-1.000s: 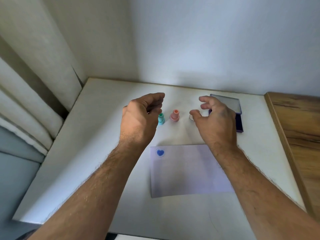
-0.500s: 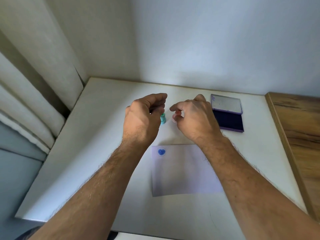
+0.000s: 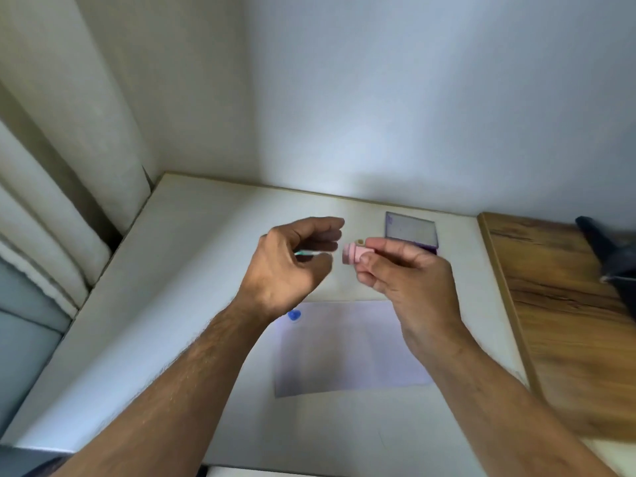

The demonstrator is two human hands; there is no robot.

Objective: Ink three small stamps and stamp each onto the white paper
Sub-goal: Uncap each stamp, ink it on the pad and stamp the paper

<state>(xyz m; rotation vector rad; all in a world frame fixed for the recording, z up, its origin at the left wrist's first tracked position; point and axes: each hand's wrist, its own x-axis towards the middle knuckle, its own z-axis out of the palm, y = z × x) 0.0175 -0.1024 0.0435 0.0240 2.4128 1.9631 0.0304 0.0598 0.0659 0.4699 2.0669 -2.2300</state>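
My right hand (image 3: 406, 280) pinches the pink stamp (image 3: 354, 253) by its body and holds it sideways above the white table (image 3: 192, 270). My left hand (image 3: 292, 266) hovers just left of it, fingers loosely curled, with nothing plainly in it. Through the gap under those fingers a teal stamp (image 3: 304, 253) shows as a blurred streak. The top of a beige stamp (image 3: 360, 241) peeks out behind the pink one. The white paper (image 3: 344, 349) lies in front of both hands, with one blue heart print (image 3: 293, 315) near its far left corner. The open ink pad (image 3: 411, 232) is behind my right hand, its dark pad mostly hidden.
A wooden surface (image 3: 568, 304) adjoins the table on the right, with a dark blurred object (image 3: 609, 259) on it. Walls close in the back. A curtain (image 3: 69, 201) hangs at the left edge.
My right hand moved left from beside the ink pad, took hold of the pink stamp and lifted it off the table. My left hand stayed hovering in about the same place.
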